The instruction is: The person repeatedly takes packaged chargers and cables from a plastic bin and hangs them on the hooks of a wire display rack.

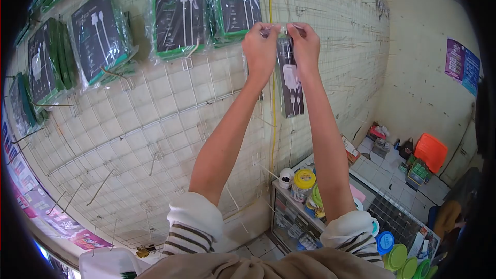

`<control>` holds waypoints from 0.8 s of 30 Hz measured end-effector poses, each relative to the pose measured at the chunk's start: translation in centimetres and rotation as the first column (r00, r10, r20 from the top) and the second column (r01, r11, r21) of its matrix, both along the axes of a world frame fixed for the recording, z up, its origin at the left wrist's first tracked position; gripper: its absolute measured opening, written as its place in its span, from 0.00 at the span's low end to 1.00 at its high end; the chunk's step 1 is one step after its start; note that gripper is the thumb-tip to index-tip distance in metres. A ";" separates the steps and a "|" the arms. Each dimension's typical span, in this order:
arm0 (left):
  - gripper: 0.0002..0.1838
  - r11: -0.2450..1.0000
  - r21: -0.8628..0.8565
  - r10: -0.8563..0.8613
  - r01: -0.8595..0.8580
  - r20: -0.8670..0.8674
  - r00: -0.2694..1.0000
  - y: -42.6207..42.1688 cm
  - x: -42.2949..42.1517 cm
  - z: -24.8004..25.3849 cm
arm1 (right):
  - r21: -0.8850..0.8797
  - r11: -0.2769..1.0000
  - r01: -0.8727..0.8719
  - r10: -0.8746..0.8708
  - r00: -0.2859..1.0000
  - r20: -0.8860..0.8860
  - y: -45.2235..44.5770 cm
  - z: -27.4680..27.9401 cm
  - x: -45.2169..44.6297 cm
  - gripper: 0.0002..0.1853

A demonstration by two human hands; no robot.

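Both my arms reach up in front of the wire grid wall. My left hand (260, 49) is closed, its fingertips pinching clear plastic at the top of a charger package (290, 90). Beside it, my right hand (306, 49) also pinches the top edge, thumb and fingers together. The slim dark package hangs upright below the fingers, printed with a white charger and cable. My fingers partly cover its top end. Just left of my left hand hang plastic-wrapped charging cable boxes (237, 5), black with green edges.
More wrapped cable boxes (98, 33) hang on the grid (155, 103), where several bare hooks (101, 186) stick out. A yellow cable (274, 139) runs down the wall. Below right are a glass display case (294, 222), lidded jars (304, 180), a small white camera (285, 177) and an orange chair (431, 151).
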State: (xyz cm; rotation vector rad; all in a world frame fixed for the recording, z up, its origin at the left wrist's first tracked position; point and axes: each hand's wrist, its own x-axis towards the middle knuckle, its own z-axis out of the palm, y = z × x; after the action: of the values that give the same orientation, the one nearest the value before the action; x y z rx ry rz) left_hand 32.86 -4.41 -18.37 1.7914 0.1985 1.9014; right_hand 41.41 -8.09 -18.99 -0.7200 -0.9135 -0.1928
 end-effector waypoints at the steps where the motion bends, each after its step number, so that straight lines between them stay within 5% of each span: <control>1: 0.13 1.000 0.003 0.000 0.000 -0.001 1.000 0.1 0.4 0.3 | -0.039 0.999 0.029 -0.029 0.999 -0.014 0.4 0.5 0.2 0.10; 7: 0.15 0.988 -0.105 0.120 -0.115 0.043 0.992 1.4 1.9 0.4 | -0.153 0.988 0.029 -0.036 0.998 -0.044 1.9 1.0 1.2 0.11; 24: 0.13 0.949 0.074 0.303 -0.307 0.067 0.951 1.8 2.4 0.0 | -0.098 0.990 0.104 -0.102 0.995 0.019 3.5 0.6 1.4 0.10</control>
State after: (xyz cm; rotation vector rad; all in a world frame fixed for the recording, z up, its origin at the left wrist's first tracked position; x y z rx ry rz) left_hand 35.30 -2.59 -18.35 1.8470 0.4031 2.1991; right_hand 42.78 -4.55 -18.44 -0.8593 -0.9041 -0.2453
